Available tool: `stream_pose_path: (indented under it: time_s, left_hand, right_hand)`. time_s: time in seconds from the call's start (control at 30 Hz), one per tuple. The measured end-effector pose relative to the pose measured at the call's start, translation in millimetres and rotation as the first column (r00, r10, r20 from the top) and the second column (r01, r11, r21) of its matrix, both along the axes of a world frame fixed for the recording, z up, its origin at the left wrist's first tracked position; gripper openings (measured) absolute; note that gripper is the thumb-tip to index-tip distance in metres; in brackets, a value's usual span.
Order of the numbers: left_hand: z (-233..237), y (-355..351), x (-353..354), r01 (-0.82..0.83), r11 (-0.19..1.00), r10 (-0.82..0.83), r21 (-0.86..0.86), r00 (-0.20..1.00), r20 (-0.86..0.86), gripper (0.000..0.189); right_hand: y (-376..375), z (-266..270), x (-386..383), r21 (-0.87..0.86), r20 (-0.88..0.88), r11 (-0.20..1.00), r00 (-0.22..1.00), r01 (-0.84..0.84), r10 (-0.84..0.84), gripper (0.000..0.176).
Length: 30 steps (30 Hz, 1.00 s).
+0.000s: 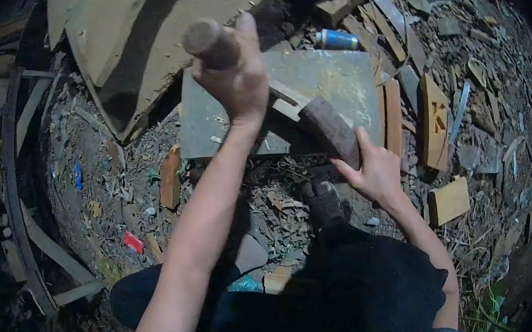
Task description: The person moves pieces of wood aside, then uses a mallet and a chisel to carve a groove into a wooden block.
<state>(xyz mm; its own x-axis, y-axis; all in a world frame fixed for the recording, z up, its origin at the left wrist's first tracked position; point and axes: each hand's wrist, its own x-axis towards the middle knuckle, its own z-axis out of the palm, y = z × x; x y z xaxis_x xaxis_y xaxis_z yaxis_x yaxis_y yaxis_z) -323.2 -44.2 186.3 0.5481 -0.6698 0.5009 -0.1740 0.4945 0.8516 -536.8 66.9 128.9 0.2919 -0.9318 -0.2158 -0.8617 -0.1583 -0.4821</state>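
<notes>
My left hand (240, 78) is raised and shut around the end of a round wooden handle (211, 43), held above a grey flat slab (328, 78) on the ground. My right hand (377, 172) grips the lower end of a reddish-brown cylindrical block (330, 129) that lies slanted across the slab's near right part. A thin pale wooden strip (286, 107) rests on the slab just left of the block. What the handle carries at its far end is hidden behind my fist.
The ground is littered with wood chips and offcuts, among them a carved plank (435, 120) and a pale block (449, 200) at the right. A blue can (336, 39) lies behind the slab. Large boards (132, 19) lean at back left, and a curved metal band (9, 169) runs along the left.
</notes>
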Motion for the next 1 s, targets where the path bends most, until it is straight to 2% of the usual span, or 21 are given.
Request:
stream_pose_path:
  time_s: [0.1,0.2,0.23,0.27,0.3,0.33,0.4,0.43,0.47,0.53,0.57,0.6,0.67,0.7,0.8,0.83,0.87,0.9,0.93,0.97,1.0]
  left_hand:
    - [-1,11,2,-0.020,0.999,0.021,0.047,1.000,-0.006,0.024]
    - [-1,26,6,0.047,0.996,-0.041,0.081,0.997,-0.067,0.022]
    - [-2,31,9,0.053,0.996,-0.048,0.078,0.997,-0.067,0.022]
    - [-3,31,11,0.019,0.990,-0.015,0.137,0.999,-0.033,0.019]
    - [-6,30,12,-0.018,0.981,0.017,0.191,1.000,0.002,0.017]
    - [-11,28,13,-0.009,0.984,0.010,0.175,1.000,-0.002,0.017]
    - [-32,28,18,-0.169,0.985,0.169,-0.028,0.933,0.318,0.017]
    - [-45,39,20,-0.246,0.962,0.271,-0.116,0.832,0.483,0.025]
    - [-68,32,32,-0.254,0.959,0.281,-0.123,0.833,0.476,0.025]
    - [-106,8,59,0.036,0.997,-0.049,0.075,0.984,0.172,0.037]
    - [-93,17,43,-0.323,0.945,0.262,0.055,0.845,0.466,0.044]
    - [-117,13,43,-0.334,0.941,0.273,0.059,0.848,0.453,0.044]
    - [-153,1,50,-0.538,0.842,0.327,0.017,0.537,0.778,0.043]
    - [-80,54,39,-0.112,0.913,-0.107,0.391,0.862,0.496,0.045]
    - [-90,22,44,-0.011,0.972,-0.090,0.235,0.905,0.417,0.056]
    - [-99,24,42,-0.013,0.971,-0.089,0.240,0.909,0.408,0.056]
    - [-86,32,31,0.083,0.973,-0.089,0.213,0.996,0.017,0.049]
    - [-68,44,22,0.154,0.976,-0.087,0.155,0.924,-0.374,0.041]
    - [-49,52,16,0.197,0.978,-0.091,0.073,0.710,-0.698,0.034]
    - [-28,51,18,0.077,0.985,0.015,0.154,0.853,-0.522,0.022]
    - [-27,48,25,0.077,0.987,0.009,0.144,0.854,-0.521,0.022]
  right_hand:
    - [-22,-4,-8,0.190,0.328,0.977,0.932,0.098,-0.157,0.081]
    - [-51,59,6,-0.007,0.648,0.989,0.754,0.150,-0.110,0.073]
    - [-53,101,13,-0.082,0.586,0.982,0.805,0.172,-0.092,0.066]
    - [-60,116,22,-0.400,0.630,0.890,0.771,0.220,0.093,0.063]
    - [-62,136,27,-0.573,0.597,0.792,0.769,0.210,0.228,0.061]
    - [-63,150,34,-0.586,0.590,0.781,0.773,0.213,0.232,0.061]
    - [-62,169,47,-0.820,0.357,0.572,0.790,0.010,0.498,0.058]
    - [-63,172,52,-0.814,0.081,0.546,0.891,-0.199,0.447,0.054]
    - [-66,178,58,-0.703,-0.033,0.642,0.916,-0.306,0.400,0.051]
    - [-63,204,63,-0.692,-0.155,0.614,0.909,-0.380,0.387,0.049]
    - [-63,203,65,-0.795,-0.099,0.514,0.906,-0.321,0.412,0.048]
    - [-59,200,65,-0.791,-0.113,0.509,0.899,-0.339,0.423,0.048]
    - [-49,193,66,-0.815,0.031,0.510,0.857,-0.277,0.514,0.048]
    - [-53,187,68,-0.714,-0.126,0.566,0.870,-0.413,0.476,0.048]
    - [-52,205,69,-0.680,-0.177,0.588,0.876,-0.438,0.448,0.049]
    - [-47,206,67,-0.718,0.004,0.603,0.864,-0.348,0.504,0.049]
    - [-48,202,66,-0.716,-0.005,0.599,0.860,-0.360,0.510,0.049]
    - [-50,192,67,-0.667,-0.039,0.636,0.871,-0.388,0.490,0.049]
    - [-50,184,67,-0.618,-0.068,0.674,0.882,-0.405,0.467,0.049]
    - [-55,181,66,-0.542,-0.041,0.731,0.881,-0.415,0.471,0.055]
    - [-58,178,62,-0.550,-0.045,0.725,0.882,-0.414,0.470,0.055]
